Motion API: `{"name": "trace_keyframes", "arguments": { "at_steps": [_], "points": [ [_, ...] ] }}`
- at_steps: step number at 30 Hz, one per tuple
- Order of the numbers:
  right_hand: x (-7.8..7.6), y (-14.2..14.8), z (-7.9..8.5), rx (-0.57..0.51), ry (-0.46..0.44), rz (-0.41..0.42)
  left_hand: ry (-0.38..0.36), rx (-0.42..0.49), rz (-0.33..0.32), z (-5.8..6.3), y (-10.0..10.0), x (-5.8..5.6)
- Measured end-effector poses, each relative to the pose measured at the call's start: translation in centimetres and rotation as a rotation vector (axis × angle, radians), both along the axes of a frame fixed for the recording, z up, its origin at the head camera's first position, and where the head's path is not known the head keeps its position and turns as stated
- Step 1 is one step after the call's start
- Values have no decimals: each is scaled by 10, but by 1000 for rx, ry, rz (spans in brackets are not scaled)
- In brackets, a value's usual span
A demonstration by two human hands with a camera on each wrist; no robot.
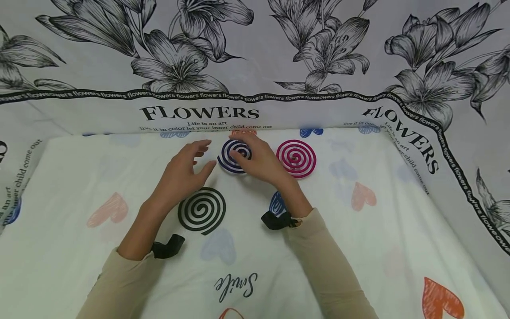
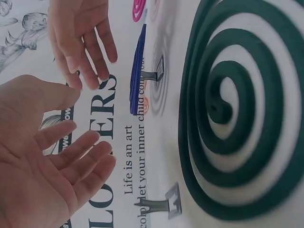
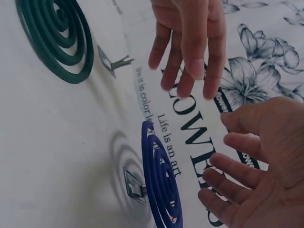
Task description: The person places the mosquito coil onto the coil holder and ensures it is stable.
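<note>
My left hand (image 1: 184, 170) hovers over the cloth, fingers loosely bent and holding nothing. Just below it in the head view is a dark green mosquito coil (image 1: 201, 210). Over a blue mosquito coil (image 1: 225, 161) hangs my right hand (image 1: 256, 156), partly covering it, with relaxed fingers around nothing. The left wrist view has the blue coil (image 2: 137, 71) raised on a small metal stand (image 2: 160, 69). Another metal stand (image 2: 173, 204) there carries no coil. A magenta mosquito coil (image 1: 296, 158) lies right of my right hand. What supports the green coil is hidden.
A white cloth (image 1: 358, 248) printed with hearts and the word Smile covers the surface. Behind it runs a flower-patterned cloth (image 1: 271, 53) with a black lettered band. Dark straps (image 1: 169, 247) show at both wrists.
</note>
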State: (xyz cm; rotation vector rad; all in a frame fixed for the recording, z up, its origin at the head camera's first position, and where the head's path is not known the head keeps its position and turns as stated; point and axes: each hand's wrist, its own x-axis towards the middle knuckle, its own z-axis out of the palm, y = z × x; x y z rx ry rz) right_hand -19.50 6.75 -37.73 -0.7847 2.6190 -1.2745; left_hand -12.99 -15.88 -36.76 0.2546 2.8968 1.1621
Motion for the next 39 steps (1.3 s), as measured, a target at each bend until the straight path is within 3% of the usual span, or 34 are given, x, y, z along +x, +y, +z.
{"name": "trace_keyframes", "arguments": {
  "at_steps": [12, 16, 23, 33, 39],
  "points": [
    [24, -8, 4, 59, -6, 203, 23, -24, 3, -13, -11, 43],
    [30, -10, 1, 73, 2, 289, 4, -50, 22, -19, -16, 59],
    [38, -16, -9, 114, -1, 368, -12, -125, 50, -33, -21, 81],
    [43, -23, -17, 111, 6, 399, -89, -243, 93, -31, -16, 92],
    [44, -24, -19, 214, -24, 448, -133, -314, 89, -27, -13, 98]
  ]
}}
